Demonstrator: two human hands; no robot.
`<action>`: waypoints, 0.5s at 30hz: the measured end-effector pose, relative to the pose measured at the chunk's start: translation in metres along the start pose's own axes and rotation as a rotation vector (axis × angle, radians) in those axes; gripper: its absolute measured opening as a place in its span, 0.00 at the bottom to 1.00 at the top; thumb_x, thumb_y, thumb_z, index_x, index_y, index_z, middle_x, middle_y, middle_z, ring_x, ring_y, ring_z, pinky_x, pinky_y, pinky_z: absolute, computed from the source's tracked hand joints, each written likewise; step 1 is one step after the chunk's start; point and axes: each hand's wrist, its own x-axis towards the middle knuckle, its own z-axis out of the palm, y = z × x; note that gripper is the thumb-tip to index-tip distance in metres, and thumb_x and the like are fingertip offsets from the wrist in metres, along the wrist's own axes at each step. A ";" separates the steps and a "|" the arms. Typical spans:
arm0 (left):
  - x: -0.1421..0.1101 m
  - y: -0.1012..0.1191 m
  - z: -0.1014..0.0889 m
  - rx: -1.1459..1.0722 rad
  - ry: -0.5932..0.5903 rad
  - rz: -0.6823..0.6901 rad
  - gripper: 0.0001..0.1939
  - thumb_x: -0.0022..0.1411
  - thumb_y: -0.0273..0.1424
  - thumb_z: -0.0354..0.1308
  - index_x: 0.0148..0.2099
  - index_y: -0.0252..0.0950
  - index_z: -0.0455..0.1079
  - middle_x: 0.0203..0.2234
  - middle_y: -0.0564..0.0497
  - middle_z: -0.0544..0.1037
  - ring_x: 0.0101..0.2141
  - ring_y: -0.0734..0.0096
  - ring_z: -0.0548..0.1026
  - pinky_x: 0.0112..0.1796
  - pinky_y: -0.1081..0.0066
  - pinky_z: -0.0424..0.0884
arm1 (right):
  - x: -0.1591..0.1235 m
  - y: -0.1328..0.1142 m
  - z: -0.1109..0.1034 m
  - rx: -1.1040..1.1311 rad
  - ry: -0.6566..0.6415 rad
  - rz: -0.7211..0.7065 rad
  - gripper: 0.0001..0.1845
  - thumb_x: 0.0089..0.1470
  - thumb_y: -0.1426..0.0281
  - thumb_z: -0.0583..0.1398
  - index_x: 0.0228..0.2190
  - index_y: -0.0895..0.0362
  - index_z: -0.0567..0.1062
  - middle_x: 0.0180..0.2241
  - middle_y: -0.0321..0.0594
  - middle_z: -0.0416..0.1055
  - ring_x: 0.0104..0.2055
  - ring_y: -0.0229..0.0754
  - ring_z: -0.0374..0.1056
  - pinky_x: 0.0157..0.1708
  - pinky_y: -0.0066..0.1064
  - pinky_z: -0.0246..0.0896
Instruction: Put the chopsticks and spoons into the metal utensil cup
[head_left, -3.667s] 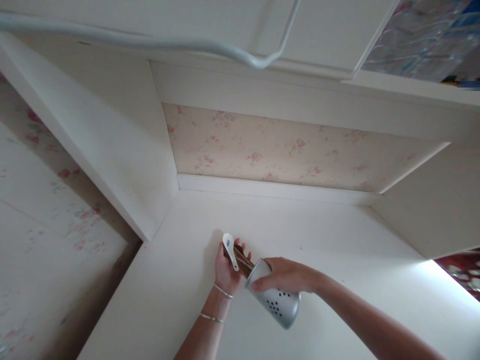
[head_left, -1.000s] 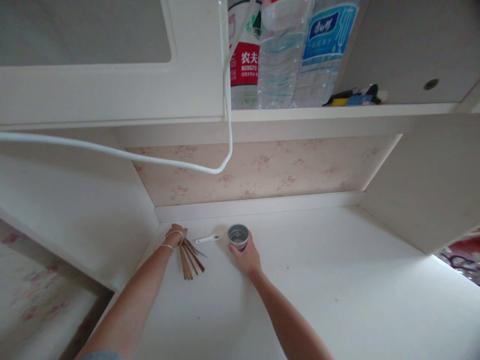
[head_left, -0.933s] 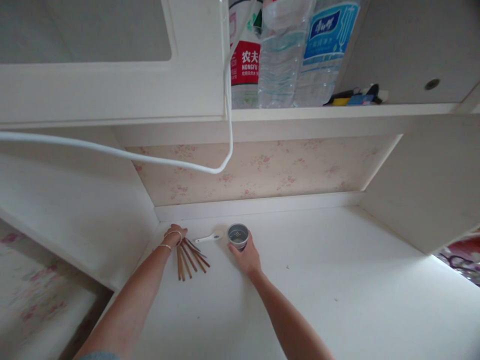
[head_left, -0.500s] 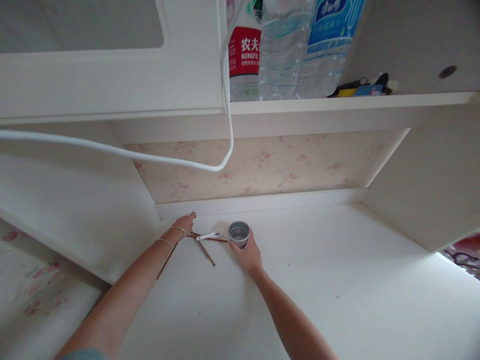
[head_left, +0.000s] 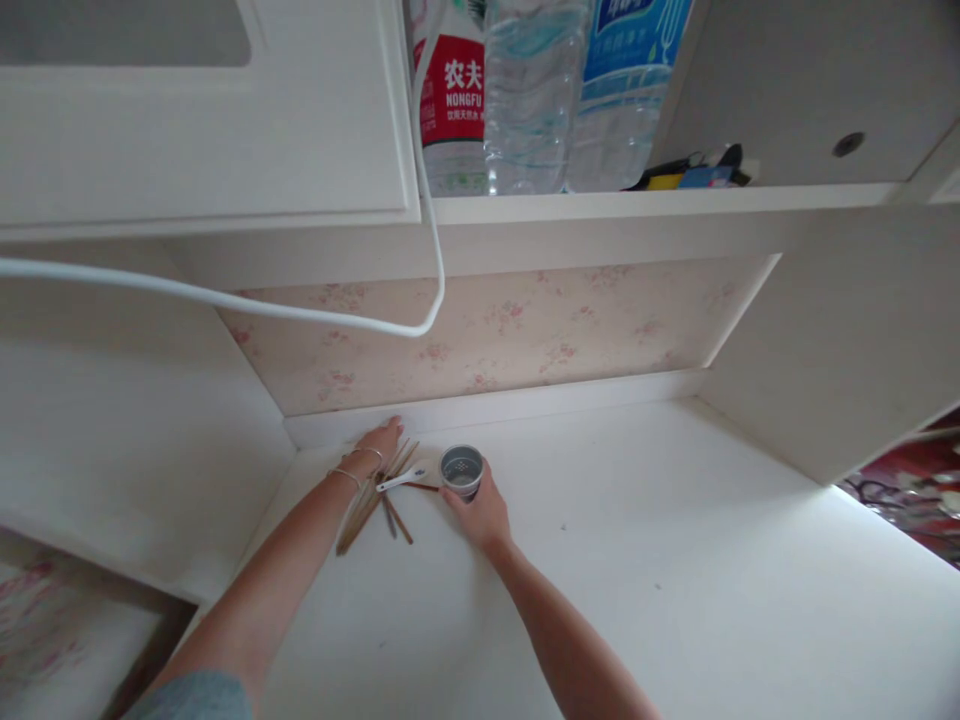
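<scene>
Chopsticks (head_left: 358, 526) lie nr back edge (head_left: 525, 418) by L hand (head_left: 381, 438), its grip unclear; R hand (head_left: 481, 512) grips cup (head_left: 461, 468); wide tabletop (head_left: 675, 520) to R.

"农夫 NONGFU" on red bottle label (head_left: 453, 88)

Right fingers (head_left: 456, 503) hold a metal cup (head_left: 461, 468) beside a spoon (head_left: 402, 477) and chopsticks (head_left: 358, 525).

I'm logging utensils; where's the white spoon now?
In the head view, left of centre, the white spoon lies among brown sticks, between the left hand and the metal cup.
</scene>
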 end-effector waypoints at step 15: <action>-0.007 -0.060 -0.027 -0.050 0.120 -0.400 0.18 0.65 0.39 0.54 0.53 0.34 0.66 0.46 0.45 0.73 0.43 0.65 0.74 0.43 0.59 0.73 | 0.001 0.000 0.000 -0.004 0.004 -0.013 0.44 0.45 0.52 0.65 0.59 0.51 0.56 0.54 0.44 0.68 0.55 0.51 0.66 0.51 0.41 0.62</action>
